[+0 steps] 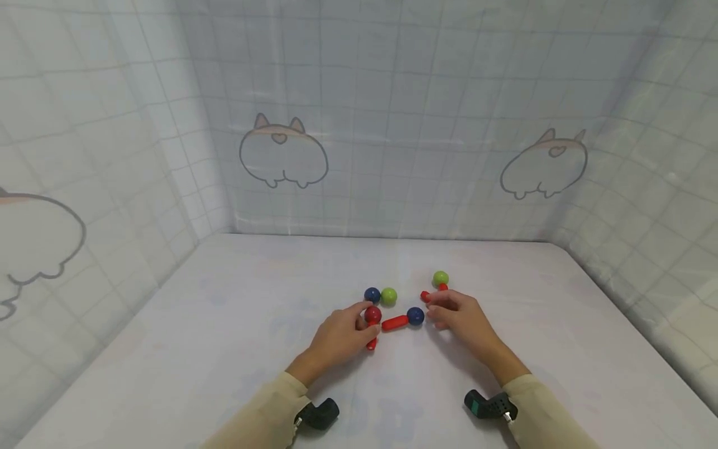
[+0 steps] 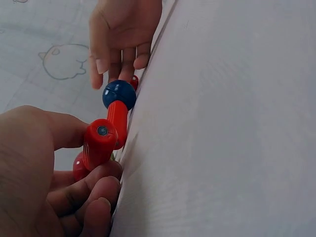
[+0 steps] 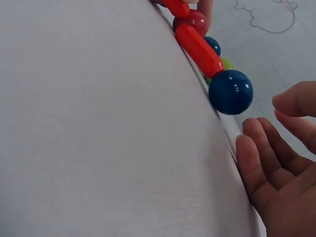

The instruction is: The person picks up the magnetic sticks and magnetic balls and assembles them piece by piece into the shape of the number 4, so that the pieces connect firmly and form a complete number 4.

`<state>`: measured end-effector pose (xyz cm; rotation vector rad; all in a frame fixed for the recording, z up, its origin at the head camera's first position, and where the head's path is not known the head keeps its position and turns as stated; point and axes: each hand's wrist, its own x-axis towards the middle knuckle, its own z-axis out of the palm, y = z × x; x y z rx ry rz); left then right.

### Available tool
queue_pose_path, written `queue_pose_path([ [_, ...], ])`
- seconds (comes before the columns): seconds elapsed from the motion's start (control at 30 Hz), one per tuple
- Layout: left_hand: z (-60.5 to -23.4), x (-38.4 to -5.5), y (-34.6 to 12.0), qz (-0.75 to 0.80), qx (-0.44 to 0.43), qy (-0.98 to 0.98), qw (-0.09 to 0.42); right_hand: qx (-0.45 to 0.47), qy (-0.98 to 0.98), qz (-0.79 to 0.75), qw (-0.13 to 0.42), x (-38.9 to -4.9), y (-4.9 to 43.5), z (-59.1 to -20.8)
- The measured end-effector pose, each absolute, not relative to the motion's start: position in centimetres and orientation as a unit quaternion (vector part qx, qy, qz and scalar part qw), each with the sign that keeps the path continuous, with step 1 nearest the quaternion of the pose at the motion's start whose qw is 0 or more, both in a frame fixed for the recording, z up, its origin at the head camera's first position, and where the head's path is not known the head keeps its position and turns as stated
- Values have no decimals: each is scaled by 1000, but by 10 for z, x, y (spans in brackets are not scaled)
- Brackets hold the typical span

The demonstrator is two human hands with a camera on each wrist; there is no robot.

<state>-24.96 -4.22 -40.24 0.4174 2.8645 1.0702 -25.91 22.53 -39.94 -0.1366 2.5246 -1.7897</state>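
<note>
My left hand [image 1: 339, 338] pinches a red magnetic stick [image 2: 98, 148] between thumb and fingers; a metal disc shows in the stick's end. A red ball [image 1: 373, 314] sits at the stick's other end. Just to the right lies a second red stick [image 1: 395, 323], with a dark blue ball [image 1: 416, 316] on its far end. My right hand [image 1: 464, 323] hovers beside that blue ball, its fingers loosely bent and apart from it in the right wrist view. Close to the right fingertips is the end of another red stick [image 1: 425, 297], partly hidden by the hand.
Behind the left hand, a second blue ball [image 1: 372, 295] and a green ball [image 1: 389, 296] lie side by side. Farther back on the right, another green ball [image 1: 440, 278] touches a red stick end [image 1: 444, 287]. Patterned cloth walls [image 1: 415, 125] surround the white table [image 1: 224, 299].
</note>
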Motion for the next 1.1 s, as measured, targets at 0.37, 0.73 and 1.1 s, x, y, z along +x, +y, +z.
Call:
queue_pose_path([
  [0.37,-403,-248,-44,355,141,924,31,-114,867,-482,50,-263,219,-401],
  [0.73,-401,-247,-50,358,156,920,33,-117,895,-429,20,-256,207,-404],
  [1.1,-402,-245,-48,360,164,918,30,-113,902,-417,-11,-249,206,-403],
])
